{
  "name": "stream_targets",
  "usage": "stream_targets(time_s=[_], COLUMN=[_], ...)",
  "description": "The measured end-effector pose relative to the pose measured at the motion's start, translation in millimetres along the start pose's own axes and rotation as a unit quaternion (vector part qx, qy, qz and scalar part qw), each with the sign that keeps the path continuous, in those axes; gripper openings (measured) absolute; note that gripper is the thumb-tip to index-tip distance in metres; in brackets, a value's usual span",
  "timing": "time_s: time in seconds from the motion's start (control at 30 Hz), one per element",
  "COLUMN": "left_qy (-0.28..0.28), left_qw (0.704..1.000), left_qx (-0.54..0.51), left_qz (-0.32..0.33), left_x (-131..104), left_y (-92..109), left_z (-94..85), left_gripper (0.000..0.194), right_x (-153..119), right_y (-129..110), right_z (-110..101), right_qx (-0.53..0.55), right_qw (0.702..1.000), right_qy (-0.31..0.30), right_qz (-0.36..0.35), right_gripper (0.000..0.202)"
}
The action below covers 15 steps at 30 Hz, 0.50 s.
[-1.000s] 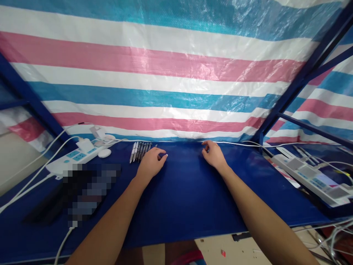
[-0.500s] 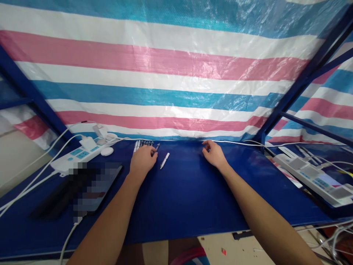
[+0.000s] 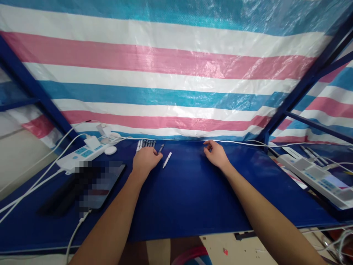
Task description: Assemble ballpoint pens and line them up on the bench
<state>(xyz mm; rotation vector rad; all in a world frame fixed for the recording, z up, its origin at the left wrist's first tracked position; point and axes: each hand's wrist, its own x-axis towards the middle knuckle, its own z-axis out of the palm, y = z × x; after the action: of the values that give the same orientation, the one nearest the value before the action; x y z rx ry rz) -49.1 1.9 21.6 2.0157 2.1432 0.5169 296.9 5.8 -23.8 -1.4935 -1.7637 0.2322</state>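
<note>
My left hand (image 3: 146, 161) rests on the blue table, back of the hand upward. Its thumb and forefinger are closed on a dark grey pen (image 3: 161, 148), which pokes out at the fingertips. Just beyond the knuckles lies a side-by-side row of pens (image 3: 140, 144), white ones at the left and several grey ones beside them, partly hidden by the hand. To the right of this hand a single white pen (image 3: 167, 160) lies slanted, touching nothing. My right hand (image 3: 216, 154) sits apart at the table's far side, its fingers loosely curved and holding nothing.
A white power strip (image 3: 79, 156) with plugs and cables, a round white disc (image 3: 110, 150) and a dark tablet (image 3: 110, 184) lie at the left. Another power strip (image 3: 314, 176) is at the right. A striped tarp (image 3: 176, 66) hangs behind the blue table (image 3: 187, 198).
The grey pen at my left fingertips has shifted slightly right, away from the row, along with the hand. My right hand has barely moved. The whole view has slid a little.
</note>
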Motion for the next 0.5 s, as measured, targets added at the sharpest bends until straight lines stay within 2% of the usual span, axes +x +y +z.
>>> stream_targets(time_s=[0.1, 0.17, 0.23, 0.33, 0.43, 0.5], left_qy=[0.026, 0.033, 0.022, 0.002, -0.024, -0.048], left_qw=[0.995, 0.976, 0.938, 0.862, 0.783, 0.750], left_qx=[-0.099, -0.216, -0.346, -0.507, -0.621, -0.660], left_qz=[0.003, 0.003, -0.007, -0.017, -0.009, 0.000], left_x=[-1.5, -2.0, -2.2, -1.7, -1.2, -2.0], left_y=[3.7, 5.2, 6.9, 10.4, 14.5, 17.4], left_z=[-2.0, -0.7, 2.3, 7.5, 11.0, 12.5], left_gripper=[0.026, 0.028, 0.031, 0.032, 0.032, 0.033], right_x=[-0.5, -1.2, -2.3, -5.4, -9.8, -13.2], right_y=[-2.6, -5.6, -9.4, -15.9, -24.0, -31.6], right_z=[-1.2, -1.7, -1.4, 1.1, 4.5, 5.9], right_qx=[0.009, 0.019, 0.031, 0.048, 0.070, 0.100], right_qw=[1.000, 1.000, 0.999, 0.998, 0.997, 0.993], right_qy=[0.006, 0.005, -0.003, -0.021, -0.038, -0.054], right_qz=[-0.009, -0.013, -0.017, -0.023, -0.023, -0.017], right_gripper=[0.027, 0.027, 0.027, 0.027, 0.026, 0.024])
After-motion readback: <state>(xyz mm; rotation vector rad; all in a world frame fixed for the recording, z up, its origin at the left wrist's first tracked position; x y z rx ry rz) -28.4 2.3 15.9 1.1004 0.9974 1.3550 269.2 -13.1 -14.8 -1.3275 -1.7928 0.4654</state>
